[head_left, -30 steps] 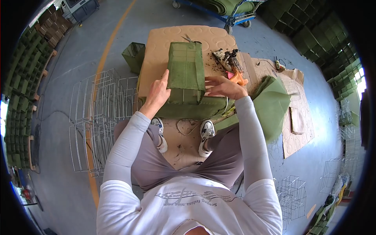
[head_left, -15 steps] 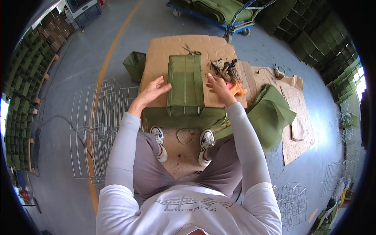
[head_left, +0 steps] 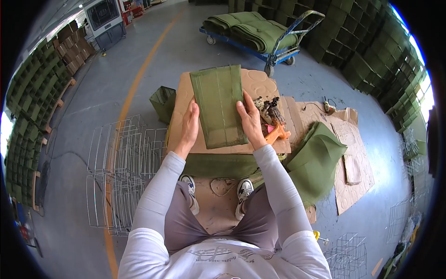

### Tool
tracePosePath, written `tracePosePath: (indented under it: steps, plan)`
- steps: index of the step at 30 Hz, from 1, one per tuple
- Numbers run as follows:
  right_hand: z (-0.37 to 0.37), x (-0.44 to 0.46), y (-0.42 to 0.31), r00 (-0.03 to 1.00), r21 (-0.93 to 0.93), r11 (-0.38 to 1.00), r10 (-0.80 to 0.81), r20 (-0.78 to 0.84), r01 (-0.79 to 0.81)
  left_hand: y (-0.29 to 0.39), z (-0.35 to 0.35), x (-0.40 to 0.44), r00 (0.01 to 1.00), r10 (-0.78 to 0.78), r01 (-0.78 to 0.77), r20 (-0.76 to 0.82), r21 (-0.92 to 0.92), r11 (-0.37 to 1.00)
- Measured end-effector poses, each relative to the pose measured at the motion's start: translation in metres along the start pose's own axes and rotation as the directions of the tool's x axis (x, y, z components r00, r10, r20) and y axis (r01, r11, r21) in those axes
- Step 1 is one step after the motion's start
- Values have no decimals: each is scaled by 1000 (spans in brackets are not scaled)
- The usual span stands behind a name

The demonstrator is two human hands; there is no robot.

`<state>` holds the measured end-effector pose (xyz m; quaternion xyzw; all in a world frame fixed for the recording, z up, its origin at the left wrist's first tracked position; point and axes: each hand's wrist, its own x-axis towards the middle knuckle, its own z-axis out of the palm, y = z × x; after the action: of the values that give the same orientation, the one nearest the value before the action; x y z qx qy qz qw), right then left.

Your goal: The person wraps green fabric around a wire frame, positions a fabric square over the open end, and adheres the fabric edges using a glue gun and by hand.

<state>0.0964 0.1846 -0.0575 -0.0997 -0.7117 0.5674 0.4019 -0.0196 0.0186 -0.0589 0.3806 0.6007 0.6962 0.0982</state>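
A green fabric-covered box (head_left: 218, 109) with thin wire lines showing through is held up, slightly tilted, between my two hands. My left hand (head_left: 189, 125) presses on its left side, fingers upright along the edge. On the opposite side my right hand (head_left: 251, 120) grips the edge, thumb toward me. Beneath is a cardboard-topped work surface (head_left: 179, 135). Just right of my right hand lie an orange-handled tool (head_left: 278, 133) and a charred, blackened bundle (head_left: 270, 110) whose kind I cannot make out.
Bare wire frames (head_left: 125, 172) stand on the floor at left, near another green box (head_left: 163, 103). Green fabric (head_left: 318, 160) drapes at right, beside flat cardboard (head_left: 357, 162). A blue trolley (head_left: 278, 56) carries folded green sheets. Stacked green boxes (head_left: 32, 107) line both sides.
Both hands have closed in on the green box from either side. It has been lifted and tilted from the cardboard, and the scissors behind it are no longer visible. The view has shifted upward.
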Motion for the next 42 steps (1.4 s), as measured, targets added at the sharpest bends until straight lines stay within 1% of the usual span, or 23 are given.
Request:
tracePosePath:
  steps: [1,2,4,5,6,8,10,12,14,16,20,23,25,27,29,31,32,34,35,36,38,40,42]
  plan:
    - [-4,-3,-14,998,67,997,30,48,-33,25,3,-8,998,-62,63,8,-143,988]
    - [-3,-4,-12,998,71,997,19,53,-23,24,3,-10,999,-52,52,2,-140,989]
    - [2,-9,-10,999,139,989,43,-21,-39,18,2,-16,961,-276,274,8,-167,947]
    - [1,-13,-10,996,-5,998,66,-55,-66,15,6,-20,974,-227,227,19,-160,961]
    - [5,-14,-12,987,85,991,113,-110,-104,6,7,-19,975,-223,222,9,-158,962]
    - [-3,-12,-16,985,205,967,164,-57,-149,-13,9,-14,990,-124,132,69,-141,981]
    - [-4,-11,-12,992,185,976,126,-29,-118,-9,13,-11,991,-88,106,99,-188,977]
    - [0,-14,-12,993,45,994,99,-64,-97,-3,19,-16,999,-39,39,-5,3,999]
    - [2,-15,-19,993,50,995,94,-73,-91,5,22,-18,999,-34,34,-27,2,999]
    - [2,-13,-23,992,167,980,118,-38,-111,11,22,-21,1000,-1,2,-10,30,1000]
    - [9,-15,-29,998,105,992,66,-19,-64,6,15,-20,1000,18,-17,-20,27,999]
    - [6,-11,-5,997,84,993,80,2,-80,1,9,-19,1000,18,-19,7,34,999]
    - [-1,-9,-10,993,98,989,114,-28,-111,-1,9,-17,999,-33,32,20,17,999]
    - [-3,-12,-15,992,86,990,114,-50,-110,-1,13,-13,1000,-4,4,-4,33,999]
    - [-2,-15,-27,976,119,983,158,-148,-141,1,15,-11,999,24,-22,-30,49,999]
    - [-16,-8,-17,976,98,992,92,-198,-73,14,15,-10,988,128,-106,-84,227,968]
    - [-25,-3,-11,969,76,997,26,-247,-8,20,17,-12,987,131,-107,-91,230,967]
    - [-36,-12,-37,954,54,998,-16,-300,34,33,19,-17,940,336,-280,-52,445,851]
    - [-45,-14,-32,956,51,996,-50,-290,68,39,22,-20,885,466,-406,-1,489,772]
    - [-55,-18,-37,983,-21,1000,0,-184,-4,44,26,-24,862,506,-457,47,506,732]
    - [-57,-33,-40,982,94,978,182,58,-187,45,35,-40,839,534,-504,105,520,690]
    - [-51,-54,-49,885,128,906,352,303,-404,52,51,-57,798,492,-602,348,435,669]
    - [-48,-75,-75,762,255,737,511,397,-626,48,65,-69,775,455,-615,439,355,704]
